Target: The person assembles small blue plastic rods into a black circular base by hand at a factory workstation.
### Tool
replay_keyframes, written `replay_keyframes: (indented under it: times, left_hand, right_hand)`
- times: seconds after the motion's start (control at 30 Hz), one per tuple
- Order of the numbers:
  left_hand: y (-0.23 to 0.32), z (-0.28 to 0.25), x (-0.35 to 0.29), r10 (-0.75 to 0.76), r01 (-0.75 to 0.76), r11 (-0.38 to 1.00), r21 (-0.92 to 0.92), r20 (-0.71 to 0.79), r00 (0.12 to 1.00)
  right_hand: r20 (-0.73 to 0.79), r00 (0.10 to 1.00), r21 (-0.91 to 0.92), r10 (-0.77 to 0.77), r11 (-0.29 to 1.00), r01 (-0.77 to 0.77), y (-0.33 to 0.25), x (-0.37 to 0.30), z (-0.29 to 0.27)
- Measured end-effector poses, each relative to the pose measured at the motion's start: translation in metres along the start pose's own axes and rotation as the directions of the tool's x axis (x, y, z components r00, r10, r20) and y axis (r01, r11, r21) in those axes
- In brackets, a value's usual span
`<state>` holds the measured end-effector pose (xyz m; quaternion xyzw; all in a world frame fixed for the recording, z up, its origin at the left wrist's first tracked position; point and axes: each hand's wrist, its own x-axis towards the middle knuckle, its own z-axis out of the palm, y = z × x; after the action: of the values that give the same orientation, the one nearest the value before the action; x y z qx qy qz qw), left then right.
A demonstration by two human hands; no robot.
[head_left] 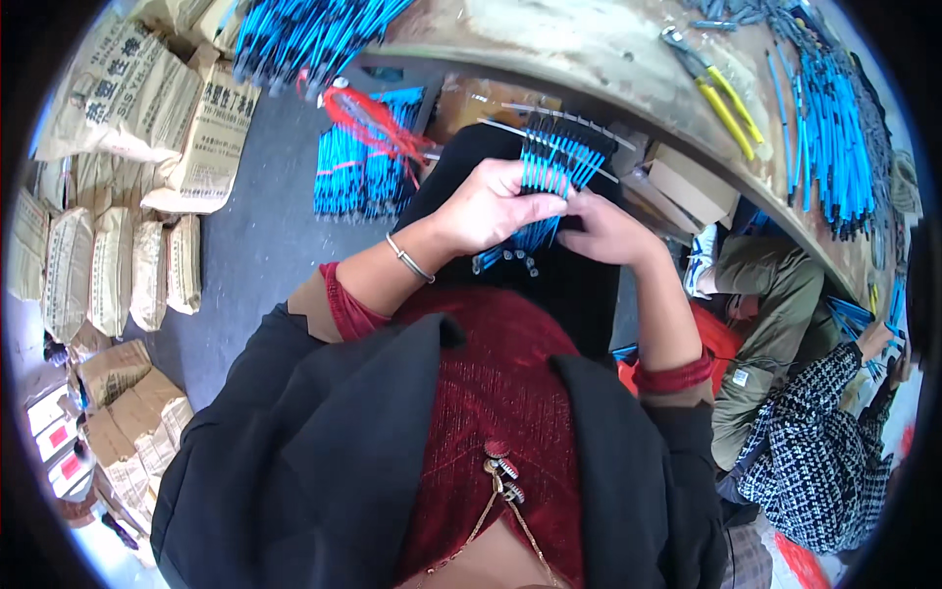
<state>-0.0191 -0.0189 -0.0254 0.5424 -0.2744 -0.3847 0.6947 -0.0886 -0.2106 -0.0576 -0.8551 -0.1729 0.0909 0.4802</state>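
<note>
Head view: my left fingers clamp the blue rod bundle above my lap; whether my right fingers grip it, I can't tell. It looks gathered, probably unfinished; loose rods on the table seem left.

Wears a black jacket over a glittery dark-red top, plus a silver bangle and gold chain.

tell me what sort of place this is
Probably a small workshop: the left hand grips a bundle of blue rods, more lie heaped on the bench near pliers, and paper sacks are stacked at the left.
</note>
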Motion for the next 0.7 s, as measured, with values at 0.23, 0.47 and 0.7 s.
replay_keyframes:
  times: [0.23, 0.47, 0.7]
  left_hand:
    - [0.004, 0.013, 0.029, -0.095, 0.096, 0.994, -0.056, 0.027, 0.995]
    - [0.009, 0.007, 0.027, -0.127, 0.126, 0.987, -0.103, 0.001, 0.992]
    - [0.000, 0.001, 0.003, 0.116, -0.130, 0.988, -0.083, -0.152, 0.982]
  right_hand:
    - [-0.379, 0.878, 0.574, 0.294, 0.819, -0.026, -0.021, 0.003, 0.010]
    - [-0.744, 0.561, 0.340, 0.364, 0.928, -0.151, -0.055, 0.032, 0.033]
    - [-0.856, 0.477, 0.138, 0.200, 0.977, -0.162, -0.052, 0.035, 0.039]
